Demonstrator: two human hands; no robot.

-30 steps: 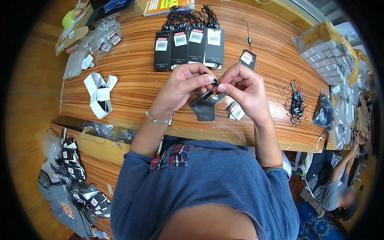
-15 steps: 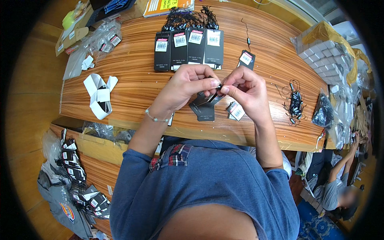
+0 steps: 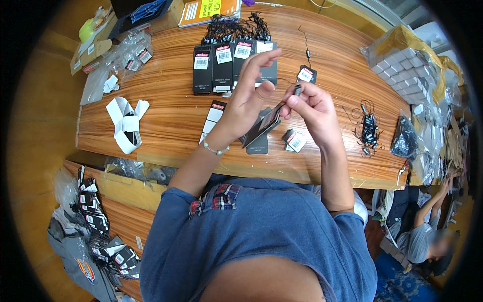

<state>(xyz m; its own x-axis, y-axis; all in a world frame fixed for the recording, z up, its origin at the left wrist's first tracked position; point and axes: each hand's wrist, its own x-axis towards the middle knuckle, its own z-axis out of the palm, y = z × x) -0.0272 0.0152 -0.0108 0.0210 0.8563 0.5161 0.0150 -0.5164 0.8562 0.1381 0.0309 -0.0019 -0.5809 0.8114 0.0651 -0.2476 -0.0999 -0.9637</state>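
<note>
My right hand [image 3: 313,104] pinches the black string of a hang tag near its small plastic fastener [image 3: 297,90]. The dark hang tag [image 3: 262,129] dangles at a tilt below the fingers. My left hand [image 3: 245,103] is raised beside it, fingers spread and holding nothing. Under the tilted tag, another black tag [image 3: 257,146] lies on the table. Small tags with a white label [image 3: 297,144] rest to its right. Left of it is a black-topped tag with white panels [image 3: 214,116], partly covered by my left hand. A strung tag [image 3: 306,74] lies beyond my right hand.
Stacked strung hang tags [image 3: 222,75] lie in a row at the back. Loose black strings [image 3: 370,130] and a bag of black items [image 3: 404,138] are at right, near wrapped white boxes [image 3: 402,65]. A white paper loop [image 3: 117,111] sits at left. Another person [image 3: 420,236] is at lower right.
My left hand has let go and lifted away to the upper left, its fingers opening. My right hand keeps the string, and the hang tag now shows hanging from it.
</note>
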